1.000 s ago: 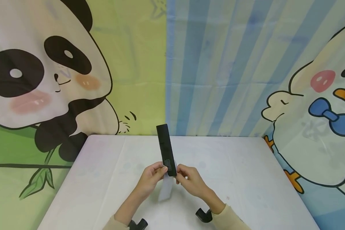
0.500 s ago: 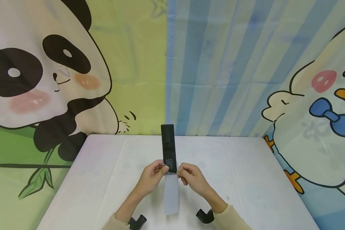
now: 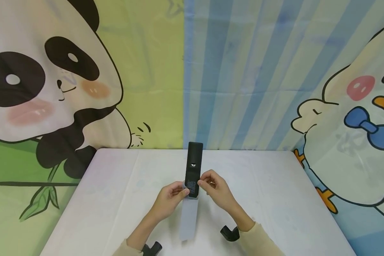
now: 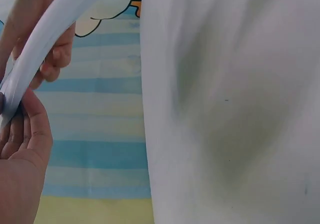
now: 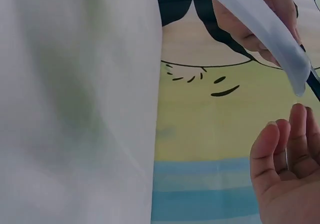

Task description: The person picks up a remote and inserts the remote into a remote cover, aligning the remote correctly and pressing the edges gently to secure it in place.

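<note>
A black remote control [image 3: 194,156], its back with a label towards me, stands tilted up above the table. A whitish soft sleeve [image 3: 188,218] hangs down from its lower end, towards me. My left hand [image 3: 170,200] pinches the sleeve and the remote's lower left corner, thumb in front. The right hand [image 3: 219,189] is at the remote's right edge, thumb tip touching or very near it. In the right wrist view, its fingers [image 5: 298,139] are loosely bent, a small gap from the sleeve [image 5: 280,39]; the thumb is out of that view.
A white table [image 3: 259,185] lies beneath the hands. Behind it hangs a cloth backdrop [image 3: 230,71] with a panda and a duck print. Black angled devices [image 3: 230,233] sit beside both wrists, close to the beige sleeves [image 3: 259,241].
The remote has shifted right and turned more upright, and more of the hanging sleeve shows. My right hand has moved up from the remote's lower end along its right edge.
</note>
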The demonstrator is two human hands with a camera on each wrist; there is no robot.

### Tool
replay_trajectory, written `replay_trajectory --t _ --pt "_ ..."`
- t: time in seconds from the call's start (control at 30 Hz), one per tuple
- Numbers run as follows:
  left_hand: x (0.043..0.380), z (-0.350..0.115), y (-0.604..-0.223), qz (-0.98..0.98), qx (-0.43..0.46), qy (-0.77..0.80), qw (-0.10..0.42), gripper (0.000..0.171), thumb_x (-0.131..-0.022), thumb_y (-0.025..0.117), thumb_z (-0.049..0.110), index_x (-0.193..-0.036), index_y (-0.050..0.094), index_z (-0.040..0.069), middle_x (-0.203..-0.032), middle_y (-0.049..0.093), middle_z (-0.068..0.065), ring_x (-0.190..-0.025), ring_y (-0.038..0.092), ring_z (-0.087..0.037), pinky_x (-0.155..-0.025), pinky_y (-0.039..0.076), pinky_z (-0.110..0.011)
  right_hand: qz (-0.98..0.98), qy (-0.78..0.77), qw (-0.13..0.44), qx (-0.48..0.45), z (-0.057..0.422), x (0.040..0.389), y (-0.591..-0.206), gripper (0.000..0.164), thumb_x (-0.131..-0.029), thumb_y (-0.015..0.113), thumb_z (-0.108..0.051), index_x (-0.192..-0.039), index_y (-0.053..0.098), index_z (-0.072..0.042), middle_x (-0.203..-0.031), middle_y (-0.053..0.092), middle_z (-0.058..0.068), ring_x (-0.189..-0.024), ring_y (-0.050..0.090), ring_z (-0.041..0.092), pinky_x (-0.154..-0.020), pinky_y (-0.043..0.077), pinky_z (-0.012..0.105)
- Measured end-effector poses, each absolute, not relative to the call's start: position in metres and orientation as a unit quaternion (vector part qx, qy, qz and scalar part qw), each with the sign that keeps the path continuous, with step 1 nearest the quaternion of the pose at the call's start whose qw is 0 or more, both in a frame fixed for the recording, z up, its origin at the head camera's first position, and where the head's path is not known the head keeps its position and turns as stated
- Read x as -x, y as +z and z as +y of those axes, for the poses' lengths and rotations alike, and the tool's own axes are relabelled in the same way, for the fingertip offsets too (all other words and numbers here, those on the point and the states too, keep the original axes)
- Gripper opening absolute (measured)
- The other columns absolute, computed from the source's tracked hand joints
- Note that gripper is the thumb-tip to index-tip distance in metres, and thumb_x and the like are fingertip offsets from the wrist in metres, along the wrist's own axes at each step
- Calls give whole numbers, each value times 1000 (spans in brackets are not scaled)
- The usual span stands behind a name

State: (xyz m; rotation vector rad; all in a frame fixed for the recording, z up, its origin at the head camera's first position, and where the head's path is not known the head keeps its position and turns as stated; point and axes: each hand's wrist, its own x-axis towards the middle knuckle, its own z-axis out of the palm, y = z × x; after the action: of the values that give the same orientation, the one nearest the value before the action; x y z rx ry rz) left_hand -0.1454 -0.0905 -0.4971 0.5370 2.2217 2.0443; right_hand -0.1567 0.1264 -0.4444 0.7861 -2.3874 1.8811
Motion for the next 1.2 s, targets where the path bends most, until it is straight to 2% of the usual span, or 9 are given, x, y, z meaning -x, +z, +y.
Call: replay_trajectory --t 0.13,0.27,0.53,0.83,1.07,1.13,1.2 --pt "144 -87 -498 727 -184 659 59 28 -99 66 19 -117 68 -2 -104 71 -11 -96 70 -19 -85 55 -28 -760 604 -5 -238 127 168 -447 18 -100 59 -2 -117 62 4 -95 64 11 -76 59 16 -68 53 30" --pt "143 -86 -497 731 -186 653 71 28 -99 66 20 -117 68 -2 -105 72 -10 -96 70 -18 -85 55 -27 -747 616 -35 -248 130 178 -463 24 -101 56 0 -124 60 6 -101 68 14 -81 65 17 -73 55 32" --pt "144 -89 -496 717 -206 664 60 24 -100 64 16 -114 70 -2 -103 73 -11 -92 71 -19 -80 56 -28 -721 625 -84 -288 135 181 -470 23 -103 56 -4 -124 60 4 -105 68 14 -88 67 16 -77 55 32" --pt "144 -86 -497 712 -212 666 64 23 -100 64 17 -112 72 -1 -103 73 -9 -92 71 -19 -81 55 -29 -689 625 -134 -342 140 183 -468 23 -104 52 -2 -124 58 6 -110 65 19 -95 67 20 -83 56 36" --pt "145 -82 -499 715 -220 661 54 18 -100 64 18 -106 73 3 -98 73 -3 -85 69 -15 -75 55 -27 -737 567 -137 -341 144 184 -460 21 -104 55 -8 -123 62 -2 -110 65 8 -95 61 18 -81 53 35" --pt "144 -83 -501 720 -224 655 54 16 -100 64 17 -103 73 4 -88 70 1 -74 64 -9 -67 51 -22 -752 549 -146 -336 145 184 -458 21 -103 56 -9 -122 63 -4 -108 65 5 -93 61 17 -79 53 34" --pt "144 -83 -502 722 -228 651 56 16 -100 64 17 -104 74 5 -87 69 2 -71 59 -7 -63 47 -21 -765 534 -147 -330 145 184 -456 19 -103 58 -11 -120 65 -6 -104 66 3 -88 60 17 -75 51 34"
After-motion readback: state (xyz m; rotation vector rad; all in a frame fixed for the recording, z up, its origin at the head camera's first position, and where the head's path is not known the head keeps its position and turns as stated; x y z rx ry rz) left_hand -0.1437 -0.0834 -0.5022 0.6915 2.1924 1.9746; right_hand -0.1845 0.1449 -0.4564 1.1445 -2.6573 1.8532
